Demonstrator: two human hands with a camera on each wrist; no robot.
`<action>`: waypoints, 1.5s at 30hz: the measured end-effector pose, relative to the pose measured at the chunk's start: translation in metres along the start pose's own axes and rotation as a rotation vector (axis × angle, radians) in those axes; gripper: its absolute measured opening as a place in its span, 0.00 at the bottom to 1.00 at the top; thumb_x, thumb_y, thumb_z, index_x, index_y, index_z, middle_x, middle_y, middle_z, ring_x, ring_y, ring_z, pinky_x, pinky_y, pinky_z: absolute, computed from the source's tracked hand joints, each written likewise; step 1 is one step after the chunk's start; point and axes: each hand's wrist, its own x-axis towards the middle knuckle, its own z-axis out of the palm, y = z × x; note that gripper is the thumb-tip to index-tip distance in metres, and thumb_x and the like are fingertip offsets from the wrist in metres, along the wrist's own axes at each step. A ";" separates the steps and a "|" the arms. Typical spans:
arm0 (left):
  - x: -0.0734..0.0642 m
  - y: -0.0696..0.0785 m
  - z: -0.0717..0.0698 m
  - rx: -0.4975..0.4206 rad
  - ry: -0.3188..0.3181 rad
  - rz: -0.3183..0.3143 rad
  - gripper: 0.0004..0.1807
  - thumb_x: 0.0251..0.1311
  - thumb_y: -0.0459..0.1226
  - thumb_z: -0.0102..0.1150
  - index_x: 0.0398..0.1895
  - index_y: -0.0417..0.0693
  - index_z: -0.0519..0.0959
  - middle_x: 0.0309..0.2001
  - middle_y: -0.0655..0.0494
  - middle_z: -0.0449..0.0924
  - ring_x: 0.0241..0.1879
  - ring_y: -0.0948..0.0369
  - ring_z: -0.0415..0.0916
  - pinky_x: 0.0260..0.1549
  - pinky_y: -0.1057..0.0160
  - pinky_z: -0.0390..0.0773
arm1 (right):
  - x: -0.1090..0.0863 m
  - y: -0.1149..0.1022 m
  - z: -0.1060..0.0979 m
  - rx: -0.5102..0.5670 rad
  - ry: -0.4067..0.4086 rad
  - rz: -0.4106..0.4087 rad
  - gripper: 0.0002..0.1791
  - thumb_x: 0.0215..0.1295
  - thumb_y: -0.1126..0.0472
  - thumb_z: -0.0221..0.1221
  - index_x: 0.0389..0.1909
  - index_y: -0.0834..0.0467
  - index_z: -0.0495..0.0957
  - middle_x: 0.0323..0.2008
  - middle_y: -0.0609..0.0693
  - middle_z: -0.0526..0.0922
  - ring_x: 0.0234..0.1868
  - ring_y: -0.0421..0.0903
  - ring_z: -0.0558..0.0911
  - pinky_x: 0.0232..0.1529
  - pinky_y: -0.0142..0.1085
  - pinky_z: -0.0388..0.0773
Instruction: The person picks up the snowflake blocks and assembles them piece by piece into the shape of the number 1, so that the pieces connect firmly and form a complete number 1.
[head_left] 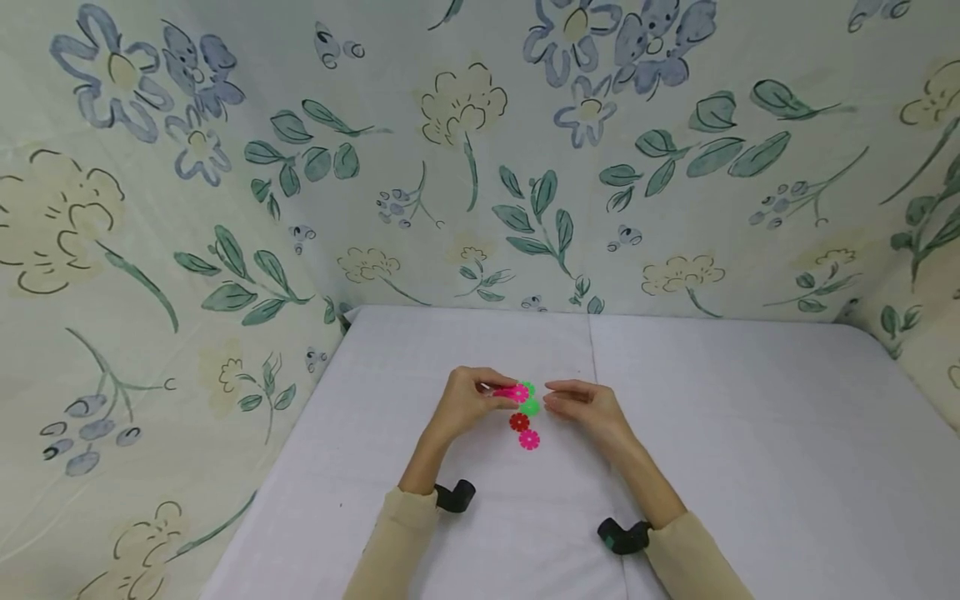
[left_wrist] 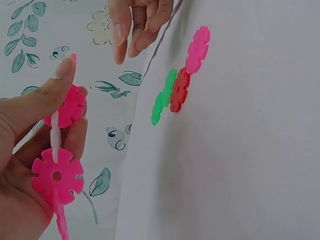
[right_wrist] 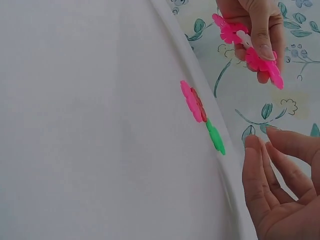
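My left hand pinches a chain of interlocking flower-shaped plastic discs between thumb and fingers. Several pink discs are joined in it, with a white disc slotted edge-on between two of them. Facing it from the right, my right hand is raised with loosely bent fingers and nothing between them; thumb and fingertips stand apart in the right wrist view. Below the hands, loose discs lie on the cloth: two green discs, a red disc and a pink disc, close together.
A white cloth with a lengthwise crease covers the table. Flower-patterned fabric hangs behind and at the sides. Dark wrist-camera mounts sit at both beige sleeves.
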 end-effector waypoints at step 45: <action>0.003 -0.013 -0.010 0.034 0.006 -0.035 0.13 0.51 0.35 0.81 0.42 0.51 0.92 0.42 0.56 0.92 0.41 0.64 0.80 0.39 0.66 0.77 | 0.056 0.009 0.025 -0.303 0.032 -0.021 0.17 0.62 0.63 0.73 0.51 0.62 0.88 0.21 0.49 0.80 0.16 0.40 0.76 0.19 0.27 0.75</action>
